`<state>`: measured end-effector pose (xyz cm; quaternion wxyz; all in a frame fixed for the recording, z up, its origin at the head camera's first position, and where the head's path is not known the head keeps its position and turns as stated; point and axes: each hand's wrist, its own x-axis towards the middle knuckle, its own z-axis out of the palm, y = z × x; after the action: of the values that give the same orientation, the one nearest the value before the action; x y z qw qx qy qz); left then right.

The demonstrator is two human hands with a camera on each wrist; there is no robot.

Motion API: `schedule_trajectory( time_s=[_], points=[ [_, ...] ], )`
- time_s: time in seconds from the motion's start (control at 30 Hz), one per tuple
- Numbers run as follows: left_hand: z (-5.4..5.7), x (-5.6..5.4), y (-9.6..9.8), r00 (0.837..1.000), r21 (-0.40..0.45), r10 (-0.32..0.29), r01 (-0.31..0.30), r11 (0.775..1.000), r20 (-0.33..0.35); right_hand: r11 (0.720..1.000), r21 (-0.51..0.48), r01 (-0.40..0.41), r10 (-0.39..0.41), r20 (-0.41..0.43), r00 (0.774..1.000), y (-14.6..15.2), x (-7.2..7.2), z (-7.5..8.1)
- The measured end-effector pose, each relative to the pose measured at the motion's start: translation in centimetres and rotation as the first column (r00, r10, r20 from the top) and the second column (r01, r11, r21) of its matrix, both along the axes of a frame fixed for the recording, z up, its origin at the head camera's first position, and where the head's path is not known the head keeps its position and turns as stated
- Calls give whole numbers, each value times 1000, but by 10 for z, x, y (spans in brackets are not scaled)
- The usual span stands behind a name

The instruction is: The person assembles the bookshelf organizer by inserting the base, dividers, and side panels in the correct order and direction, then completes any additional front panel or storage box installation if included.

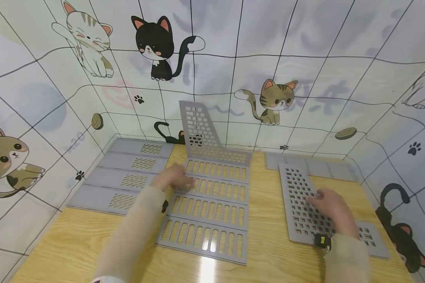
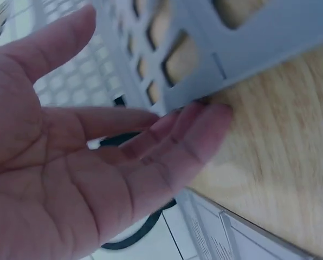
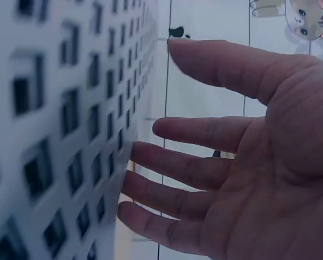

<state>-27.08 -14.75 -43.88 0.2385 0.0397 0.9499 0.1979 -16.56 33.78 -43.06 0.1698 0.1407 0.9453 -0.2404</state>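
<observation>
A grey slotted panel, with rows of long oval holes, lies on the wooden table in the middle. My left hand is at its left edge. In the left wrist view the fingertips meet the panel's edge from below, while the thumb stands clear of it. To the right lies a grey panel with small square holes, wider at its near end. My right hand is over its right edge, fingers spread. In the right wrist view the fingertips reach that panel's edge; whether they touch is unclear.
An L-shaped perforated panel stands upright behind the slotted one, near the cat-patterned wall cloth. Grey strips with slanted slots lie on the left. Another grey sectioned piece lies at the back right of the table.
</observation>
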Motion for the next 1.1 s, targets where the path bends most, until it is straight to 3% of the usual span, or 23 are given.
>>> schedule_trajectory(
  time_s=[0.13,0.37,0.53,0.83,1.1],
  points=[
    [2,8,-8,996,-11,-86,86,996,-26,1000,13,11,-11,46,999,9,5,-6],
    [9,27,-19,991,48,-129,130,990,-19,1000,10,29,-30,90,996,25,9,-12],
    [8,35,-23,989,112,-147,149,982,-27,1000,8,-17,16,69,998,32,10,-15],
    [4,37,-25,984,108,-170,174,979,-46,997,-62,-50,55,78,995,41,14,-24],
    [3,34,-25,983,115,-178,183,976,-52,1000,8,-25,25,32,999,40,13,-23]
  ],
)
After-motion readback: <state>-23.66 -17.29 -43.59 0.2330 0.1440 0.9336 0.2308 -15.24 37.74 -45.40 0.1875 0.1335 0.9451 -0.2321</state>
